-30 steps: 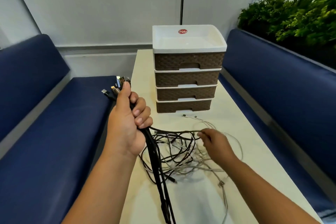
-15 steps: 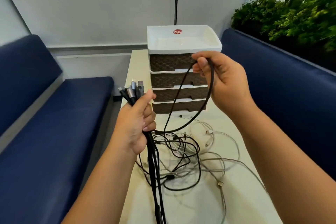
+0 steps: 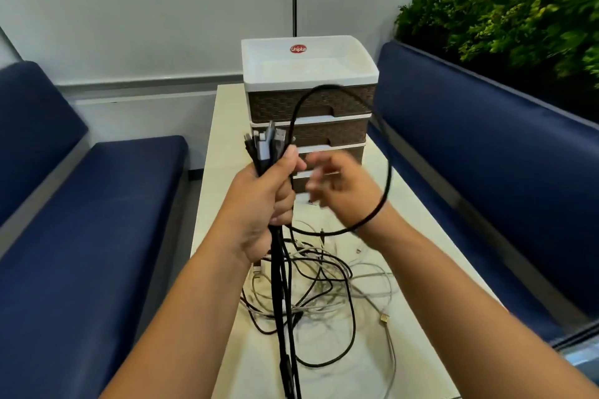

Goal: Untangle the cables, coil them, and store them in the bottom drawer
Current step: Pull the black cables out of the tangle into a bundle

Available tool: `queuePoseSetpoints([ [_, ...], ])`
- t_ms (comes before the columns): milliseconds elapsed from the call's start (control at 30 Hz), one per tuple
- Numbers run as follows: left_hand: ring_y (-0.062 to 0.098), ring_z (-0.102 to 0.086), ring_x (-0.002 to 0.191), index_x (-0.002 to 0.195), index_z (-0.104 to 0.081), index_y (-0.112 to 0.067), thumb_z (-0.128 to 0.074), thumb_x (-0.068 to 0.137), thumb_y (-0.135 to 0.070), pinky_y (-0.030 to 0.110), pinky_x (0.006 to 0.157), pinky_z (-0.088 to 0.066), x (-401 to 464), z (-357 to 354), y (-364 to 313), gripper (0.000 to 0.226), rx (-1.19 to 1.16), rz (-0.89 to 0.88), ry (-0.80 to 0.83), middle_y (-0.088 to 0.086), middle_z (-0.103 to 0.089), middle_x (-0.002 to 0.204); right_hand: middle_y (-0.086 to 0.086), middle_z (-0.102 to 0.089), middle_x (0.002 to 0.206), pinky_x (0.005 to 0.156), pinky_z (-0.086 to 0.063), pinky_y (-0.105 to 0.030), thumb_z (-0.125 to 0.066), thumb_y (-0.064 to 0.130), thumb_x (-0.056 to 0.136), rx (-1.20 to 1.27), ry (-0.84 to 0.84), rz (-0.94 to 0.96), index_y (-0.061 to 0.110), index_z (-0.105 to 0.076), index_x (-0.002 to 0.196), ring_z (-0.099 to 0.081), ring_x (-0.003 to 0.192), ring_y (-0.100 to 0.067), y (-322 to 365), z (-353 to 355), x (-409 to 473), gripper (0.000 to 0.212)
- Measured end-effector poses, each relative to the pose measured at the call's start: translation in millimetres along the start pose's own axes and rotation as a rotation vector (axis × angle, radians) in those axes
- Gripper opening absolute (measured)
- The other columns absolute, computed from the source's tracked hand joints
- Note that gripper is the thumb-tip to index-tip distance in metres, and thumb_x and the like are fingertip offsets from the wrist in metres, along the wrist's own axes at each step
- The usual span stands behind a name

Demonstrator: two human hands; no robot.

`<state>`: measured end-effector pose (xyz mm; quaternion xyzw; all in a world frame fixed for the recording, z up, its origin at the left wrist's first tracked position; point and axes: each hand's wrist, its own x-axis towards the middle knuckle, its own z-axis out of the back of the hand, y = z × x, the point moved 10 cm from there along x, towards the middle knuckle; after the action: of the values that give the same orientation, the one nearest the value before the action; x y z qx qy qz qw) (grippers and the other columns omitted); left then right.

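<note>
Two hands: left hand grips a cable bundle, blurred right hand unreadable; four drawers.

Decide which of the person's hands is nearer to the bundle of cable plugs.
Left. The left hand grips the cables just below the plugs, which stick out above its fist. The blurred right hand is beside them, lower and to the right, not touching.
</note>
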<state>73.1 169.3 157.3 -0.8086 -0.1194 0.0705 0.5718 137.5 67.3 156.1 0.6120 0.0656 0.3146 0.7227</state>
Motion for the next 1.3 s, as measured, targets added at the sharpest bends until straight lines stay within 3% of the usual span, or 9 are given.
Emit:
queuePoseSetpoints([
  [100, 0.006, -0.017, 0.036, 0.082, -0.059, -0.014, -0.056, 0.094, -0.031, 0.018, 0.035, -0.017, -4.6, -10.8, -26.9, 0.021, -0.022, -0.066, 0.079, -0.008, -0.024, 0.044, 0.000, -0.056, 0.086, 0.066, -0.043, -0.027, -0.076, 0.016, 0.083, -0.290, 0.284, -0.202, 0.010, -0.070, 0.107, -0.051, 0.072, -0.014, -66.2, -37.1, -14.1, 0.026],
  [167, 0.006, -0.017, 0.037, 0.082, -0.059, -0.014, -0.056, 0.093, -0.032, 0.018, 0.036, -0.016, -7.3, -15.2, -42.0, 0.021, -0.040, -0.101, 0.109, -0.008, -0.023, 0.044, 0.000, -0.062, 0.081, 0.068, -0.046, -0.027, -0.072, 0.026, 0.087, -0.416, 0.350, -0.227, 0.015, -0.073, 0.101, -0.054, 0.072, -0.011, -78.2, -46.9, -18.9, 0.018],
  [300, 0.004, -0.016, 0.035, 0.080, -0.060, -0.016, -0.054, 0.091, -0.035, 0.017, 0.035, -0.014, -10.8, -13.7, -61.6, 0.023, -0.116, -0.147, 0.112, -0.009, -0.023, 0.042, -0.007, -0.071, 0.078, 0.071, -0.055, -0.037, -0.065, 0.029, 0.092, -0.419, 0.243, -0.209, 0.019, -0.072, 0.091, -0.065, 0.070, -0.017, -70.5, -32.4, -0.6, 0.013],
  [400, 0.003, -0.016, 0.036, 0.094, -0.065, -0.015, -0.057, 0.086, -0.038, 0.016, 0.035, -0.014, -11.7, -2.9, -68.6, 0.026, -0.128, -0.179, 0.058, -0.010, -0.023, 0.043, -0.002, -0.069, 0.072, 0.062, -0.056, -0.032, -0.061, 0.020, 0.095, -0.260, 0.081, -0.185, 0.018, -0.070, 0.091, -0.067, 0.063, -0.011, -47.6, -3.3, 18.3, 0.010],
  [500, 0.002, -0.016, 0.037, 0.110, -0.062, -0.015, -0.063, 0.091, -0.024, 0.016, 0.035, -0.014, -8.5, 10.0, -62.0, 0.021, -0.103, -0.161, 0.001, -0.012, -0.024, 0.045, -0.004, -0.067, 0.075, 0.066, -0.058, -0.028, -0.056, 0.010, 0.098, -0.116, -0.012, -0.136, 0.011, -0.069, 0.093, -0.066, 0.064, -0.011, -15.2, 26.6, 33.3, 0.014],
  [633, 0.002, -0.018, 0.037, 0.119, -0.062, -0.009, -0.053, 0.092, -0.003, 0.017, 0.037, -0.014, -5.7, 17.7, -42.3, 0.029, -0.045, -0.103, -0.051, -0.012, -0.025, 0.045, -0.005, -0.070, 0.078, 0.073, -0.061, -0.028, -0.056, 0.014, 0.097, -0.118, 0.003, -0.068, 0.012, -0.070, 0.095, -0.071, 0.069, -0.014, 29.7, 51.0, 40.9, 0.015],
  [867, 0.003, -0.018, 0.038, 0.101, -0.072, -0.018, -0.058, 0.094, -0.018, 0.016, 0.035, -0.015, -6.5, 16.2, -19.6, 0.016, -0.079, -0.020, -0.048, -0.010, -0.022, 0.048, -0.008, -0.071, 0.079, 0.070, -0.060, -0.028, -0.055, 0.015, 0.096, -0.072, -0.059, 0.125, 0.013, -0.069, 0.093, -0.072, 0.073, -0.020, 92.4, 90.2, 25.5, 0.015],
  [1033, 0.003, -0.018, 0.037, 0.117, -0.063, -0.009, -0.050, 0.098, -0.022, 0.019, 0.040, -0.011, -17.1, 10.8, -20.9, 0.026, -0.050, -0.015, -0.056, -0.010, -0.022, 0.047, -0.002, -0.069, 0.069, 0.063, -0.056, -0.026, -0.056, 0.015, 0.097, -0.050, -0.117, 0.260, 0.012, -0.068, 0.092, -0.070, 0.065, -0.020, 128.0, 128.7, -2.3, 0.014],
  [1300, 0.001, -0.017, 0.036, 0.111, -0.063, -0.011, -0.047, 0.100, -0.023, 0.017, 0.039, -0.010, -55.7, -8.3, -21.5, 0.023, -0.039, -0.023, -0.088, -0.010, -0.021, 0.047, -0.007, -0.069, 0.067, 0.058, -0.055, -0.022, -0.060, 0.021, 0.090, -0.205, -0.046, 0.103, 0.009, -0.070, 0.086, -0.069, 0.063, -0.023, 103.7, 175.1, -55.2, 0.017],
])
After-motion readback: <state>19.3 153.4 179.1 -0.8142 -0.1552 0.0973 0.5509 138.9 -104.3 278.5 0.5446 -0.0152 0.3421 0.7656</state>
